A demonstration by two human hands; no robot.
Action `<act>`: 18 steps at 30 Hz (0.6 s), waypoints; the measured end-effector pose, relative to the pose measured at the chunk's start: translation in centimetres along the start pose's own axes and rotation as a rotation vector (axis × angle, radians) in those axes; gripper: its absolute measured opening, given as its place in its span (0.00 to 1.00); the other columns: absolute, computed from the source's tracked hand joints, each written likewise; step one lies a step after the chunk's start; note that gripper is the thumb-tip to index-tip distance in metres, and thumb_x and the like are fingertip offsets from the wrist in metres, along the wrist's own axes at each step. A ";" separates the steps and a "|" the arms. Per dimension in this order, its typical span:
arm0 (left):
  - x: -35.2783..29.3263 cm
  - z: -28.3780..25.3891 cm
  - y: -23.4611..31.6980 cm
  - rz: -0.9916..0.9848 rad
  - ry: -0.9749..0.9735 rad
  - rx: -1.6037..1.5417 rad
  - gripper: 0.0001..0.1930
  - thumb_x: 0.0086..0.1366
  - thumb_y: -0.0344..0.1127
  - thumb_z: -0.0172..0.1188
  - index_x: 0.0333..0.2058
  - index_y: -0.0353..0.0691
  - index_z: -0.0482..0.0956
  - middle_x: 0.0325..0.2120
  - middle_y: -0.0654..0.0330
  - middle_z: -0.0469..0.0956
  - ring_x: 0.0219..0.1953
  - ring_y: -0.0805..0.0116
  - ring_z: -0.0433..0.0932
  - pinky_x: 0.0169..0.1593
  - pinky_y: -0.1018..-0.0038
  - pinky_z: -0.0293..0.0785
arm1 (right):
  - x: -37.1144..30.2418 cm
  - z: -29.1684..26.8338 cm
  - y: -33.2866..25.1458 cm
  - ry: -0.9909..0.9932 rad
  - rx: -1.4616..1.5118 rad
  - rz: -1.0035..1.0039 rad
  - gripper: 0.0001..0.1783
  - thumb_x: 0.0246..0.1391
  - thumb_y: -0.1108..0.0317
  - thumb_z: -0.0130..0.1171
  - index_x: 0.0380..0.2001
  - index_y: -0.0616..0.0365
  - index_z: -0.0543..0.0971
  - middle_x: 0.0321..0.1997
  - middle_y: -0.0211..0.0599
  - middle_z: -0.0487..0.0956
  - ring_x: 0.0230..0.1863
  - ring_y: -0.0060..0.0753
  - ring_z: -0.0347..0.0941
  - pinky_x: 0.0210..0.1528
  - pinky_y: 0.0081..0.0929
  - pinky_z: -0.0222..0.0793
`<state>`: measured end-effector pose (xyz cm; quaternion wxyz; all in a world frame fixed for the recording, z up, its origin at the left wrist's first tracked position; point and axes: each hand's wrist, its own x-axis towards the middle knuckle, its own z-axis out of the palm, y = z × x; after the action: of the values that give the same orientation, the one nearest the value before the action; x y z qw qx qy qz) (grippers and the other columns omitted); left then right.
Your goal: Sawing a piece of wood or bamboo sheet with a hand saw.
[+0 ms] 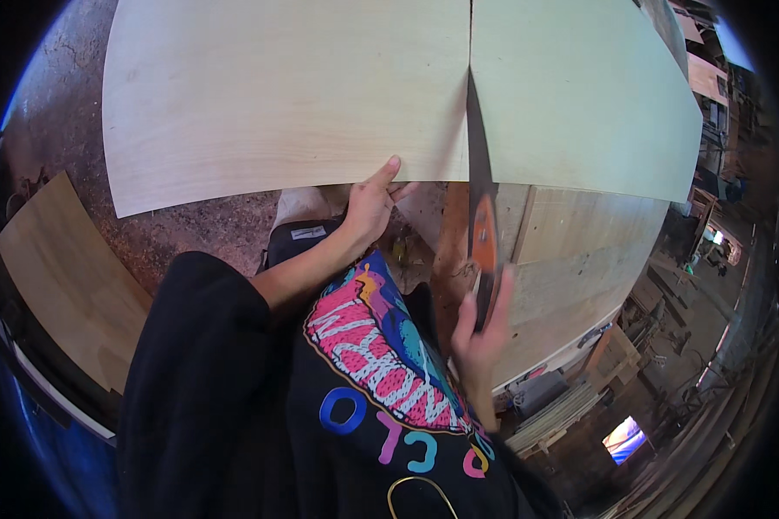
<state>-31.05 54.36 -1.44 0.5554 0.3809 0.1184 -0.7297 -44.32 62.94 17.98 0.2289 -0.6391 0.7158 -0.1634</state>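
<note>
A wide sheet of pale plywood (277, 95) lies in front of me, parted by a straight cut that runs away from the near edge. In that cut sits the blade of a handsaw (479, 138), its tip pointing away from me. My right hand (483, 333) is closed round the saw's orange and black handle, slightly blurred, below the sheet's near edge. My left hand (374, 203) grips the near edge of the plywood left of the cut, thumb on top and the other fingers underneath, partly hidden.
Under the sheet's right part stands a wooden panel or bench side (580, 251). Another thin board (74, 277) leans at the left. Stacked wood strips (554, 419) and scattered timber lie on the workshop floor at the right.
</note>
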 end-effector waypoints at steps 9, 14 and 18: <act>1.2 -0.4 -0.3 -0.018 -0.031 0.020 0.21 0.70 0.38 0.58 0.57 0.37 0.68 0.53 0.57 0.76 0.52 0.61 0.79 0.57 0.61 0.77 | 15.0 5.7 -0.7 -0.030 0.030 -0.034 0.28 0.65 0.70 0.49 0.67 0.63 0.61 0.60 0.57 0.74 0.58 0.57 0.73 0.54 0.38 0.73; 1.2 -0.5 -0.1 0.011 -0.025 0.001 0.21 0.70 0.36 0.58 0.57 0.35 0.68 0.52 0.56 0.77 0.52 0.60 0.79 0.56 0.61 0.78 | 8.5 4.5 1.1 0.016 0.022 -0.109 0.31 0.65 0.68 0.52 0.68 0.65 0.59 0.62 0.54 0.73 0.62 0.47 0.72 0.61 0.33 0.67; 0.2 -0.5 0.2 0.062 -0.013 0.009 0.22 0.70 0.36 0.59 0.58 0.35 0.67 0.53 0.55 0.75 0.53 0.60 0.79 0.56 0.61 0.78 | -5.0 -0.9 2.5 -0.080 -0.002 -0.003 0.32 0.64 0.71 0.53 0.68 0.68 0.58 0.61 0.55 0.72 0.62 0.44 0.71 0.61 0.34 0.66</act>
<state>-30.64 54.46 -1.87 0.5769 0.3822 0.0995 -0.7150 -46.53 68.16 18.04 0.2564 -0.6466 0.7052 -0.1375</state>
